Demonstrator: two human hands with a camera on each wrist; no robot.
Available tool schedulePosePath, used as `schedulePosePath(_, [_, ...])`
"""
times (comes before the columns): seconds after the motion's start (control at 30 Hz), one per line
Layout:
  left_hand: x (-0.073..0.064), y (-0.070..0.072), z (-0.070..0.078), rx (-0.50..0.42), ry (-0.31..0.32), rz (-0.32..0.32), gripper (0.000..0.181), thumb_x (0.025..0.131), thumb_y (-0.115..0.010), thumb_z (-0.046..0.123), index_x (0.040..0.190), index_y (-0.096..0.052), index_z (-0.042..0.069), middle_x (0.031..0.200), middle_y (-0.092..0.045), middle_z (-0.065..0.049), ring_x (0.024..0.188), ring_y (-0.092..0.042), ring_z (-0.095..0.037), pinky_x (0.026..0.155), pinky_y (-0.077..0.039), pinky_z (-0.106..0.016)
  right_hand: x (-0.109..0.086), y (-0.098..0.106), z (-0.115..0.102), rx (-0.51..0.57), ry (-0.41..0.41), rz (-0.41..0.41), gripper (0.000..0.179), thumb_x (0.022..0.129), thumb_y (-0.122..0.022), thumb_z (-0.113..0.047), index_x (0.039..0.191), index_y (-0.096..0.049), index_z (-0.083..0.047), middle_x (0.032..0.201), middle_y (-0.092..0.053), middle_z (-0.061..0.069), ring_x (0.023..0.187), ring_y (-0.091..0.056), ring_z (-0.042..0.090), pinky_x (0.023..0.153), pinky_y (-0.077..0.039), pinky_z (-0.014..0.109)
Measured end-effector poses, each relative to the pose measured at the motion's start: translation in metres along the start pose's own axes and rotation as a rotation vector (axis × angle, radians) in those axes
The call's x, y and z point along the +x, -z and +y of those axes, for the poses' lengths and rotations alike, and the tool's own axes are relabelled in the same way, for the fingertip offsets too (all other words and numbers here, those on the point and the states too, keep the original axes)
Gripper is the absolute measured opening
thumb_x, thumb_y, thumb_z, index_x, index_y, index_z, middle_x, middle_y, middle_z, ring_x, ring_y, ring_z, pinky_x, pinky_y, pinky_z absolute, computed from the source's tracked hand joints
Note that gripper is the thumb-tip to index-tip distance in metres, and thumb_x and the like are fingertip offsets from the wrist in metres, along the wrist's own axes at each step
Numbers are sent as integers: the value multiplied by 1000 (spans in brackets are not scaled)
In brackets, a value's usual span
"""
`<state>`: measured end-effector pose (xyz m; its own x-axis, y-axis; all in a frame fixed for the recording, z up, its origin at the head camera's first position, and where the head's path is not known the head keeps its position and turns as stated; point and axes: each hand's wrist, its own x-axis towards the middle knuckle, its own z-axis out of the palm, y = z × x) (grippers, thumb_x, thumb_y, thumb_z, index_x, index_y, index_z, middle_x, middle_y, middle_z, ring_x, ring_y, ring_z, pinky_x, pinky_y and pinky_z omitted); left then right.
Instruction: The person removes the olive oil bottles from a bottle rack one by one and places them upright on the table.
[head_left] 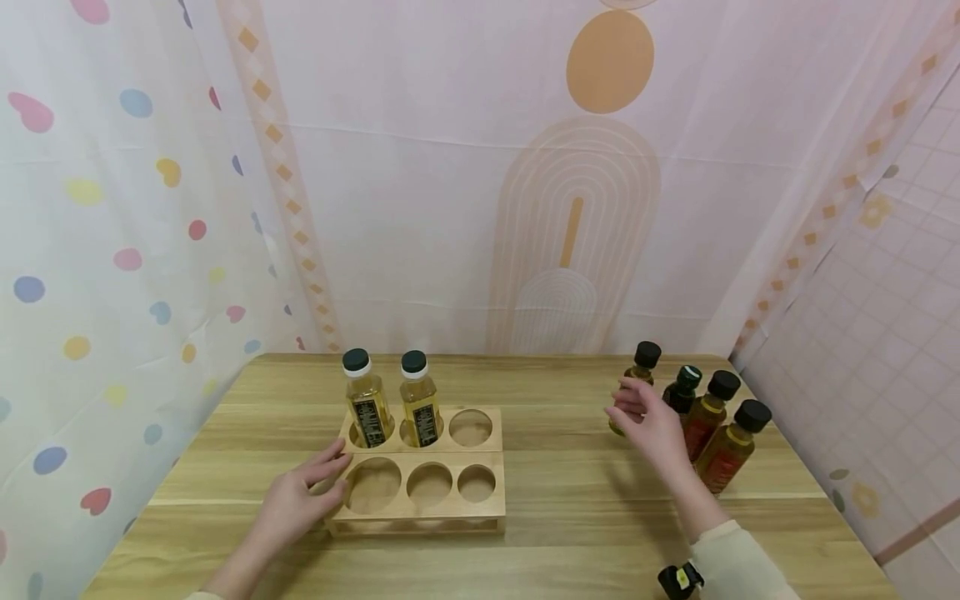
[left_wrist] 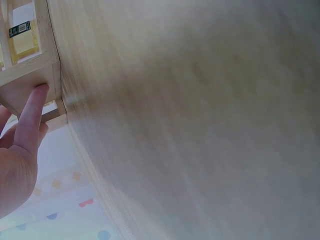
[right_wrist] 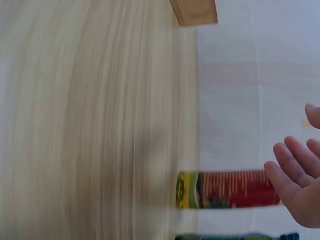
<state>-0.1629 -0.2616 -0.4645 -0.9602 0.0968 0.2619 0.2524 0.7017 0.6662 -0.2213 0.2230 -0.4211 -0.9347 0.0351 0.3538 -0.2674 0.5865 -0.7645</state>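
Observation:
My left hand point(head_left: 298, 498) rests its fingers against the left side of a two-tier wooden bottle rack point(head_left: 392, 454). In the left wrist view a fingertip presses the rack's end panel point(left_wrist: 25, 89). Two oil bottles with dark caps and white collars, the left one point(head_left: 367, 408) and the middle one point(head_left: 422, 408), stand in the back row's holes. My right hand point(head_left: 647, 422), fingers loosely extended and thumb apart, is at a black-capped oil bottle point(head_left: 647, 357) and partly hides it. From the right wrist, a red-labelled bottle point(right_wrist: 235, 190) shows beside the fingers, which are not wrapped round it.
Right of that hand stand a dark green bottle point(head_left: 682, 387) and two red-labelled oil bottles, the middle one point(head_left: 703, 417) and the nearest one point(head_left: 727, 454). Everything is on a wood-grain table point(head_left: 570, 517) with patterned curtains point(head_left: 420, 208) behind and at the sides.

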Motion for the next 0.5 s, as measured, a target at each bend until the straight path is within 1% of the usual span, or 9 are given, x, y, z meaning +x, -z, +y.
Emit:
schedulePosePath(0.1, [0, 0, 0, 1, 1, -1, 37, 88, -73, 12, 123, -69, 0, 143, -52, -11, 127, -51, -37, 94, -32, -11, 1, -11, -5, 30, 21, -33, 47, 92, -72, -10, 134, -55, 1, 117, -68, 20, 106, -65, 34, 91, -51, 47])
schedulePosePath(0.27, [0, -1, 0, 3, 0, 3, 37, 87, -73, 11, 122, -69, 0, 143, -52, -11, 127, -52, -35, 94, -35, -14, 3, -29, -17, 103, 19, -95, 49, 91, -73, -11, 135, -56, -2, 120, -68, 18, 111, -63, 34, 94, -50, 49])
schedulePosePath(0.37, [0, -1, 1, -2, -1, 5, 37, 87, -73, 10, 122, -69, 0, 143, -53, -11, 126, -52, -35, 93, -34, -11, 4, -39, -27, 130, 25, -124, 49, 90, -74, -10, 135, -57, -3, 120, -68, 17, 112, -63, 35, 95, -49, 49])
schedulePosePath(0.5, [0, 0, 1, -10, 3, 3, 37, 87, -73, 10, 122, -69, -1, 143, -52, -11, 127, -51, -36, 93, -33, -11, 6, -53, -38, 165, 62, -154, 49, 88, -75, -7, 134, -57, -3, 120, -68, 16, 112, -63, 35, 97, -48, 49])
